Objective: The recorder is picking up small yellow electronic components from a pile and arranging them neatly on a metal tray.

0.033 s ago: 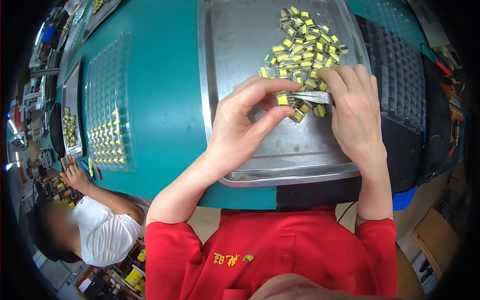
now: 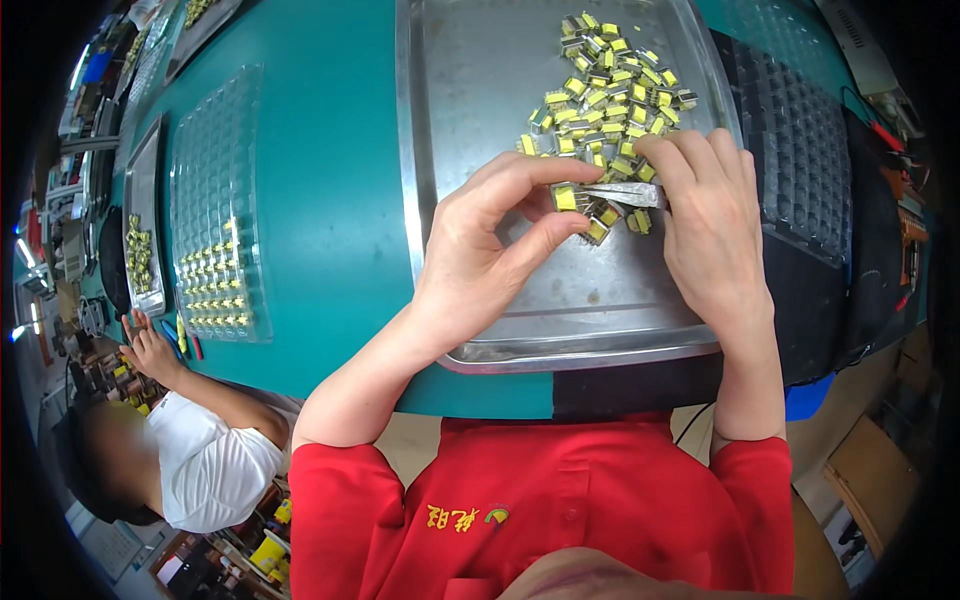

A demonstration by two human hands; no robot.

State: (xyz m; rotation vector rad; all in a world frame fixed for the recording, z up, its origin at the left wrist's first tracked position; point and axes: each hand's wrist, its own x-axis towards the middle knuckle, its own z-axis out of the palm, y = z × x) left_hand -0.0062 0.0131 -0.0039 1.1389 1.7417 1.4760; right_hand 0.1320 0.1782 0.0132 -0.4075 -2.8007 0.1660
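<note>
One small yellow-and-dark boxy component (image 2: 565,199) over middle of shallow silver metal tray (image 2: 465,90): we hold it in left hand (image 2: 475,237). Right hand (image 2: 712,228), farther off, grasps tapered silvery tool (image 2: 635,194), lying crosswise to tray, tips just beside component; component's long axis unclear.

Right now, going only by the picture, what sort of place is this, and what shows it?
Probably an electronics workshop: yellow parts lie heaped in a metal tray, more sit in rows in a clear tray, and another person is at the green table.
</note>
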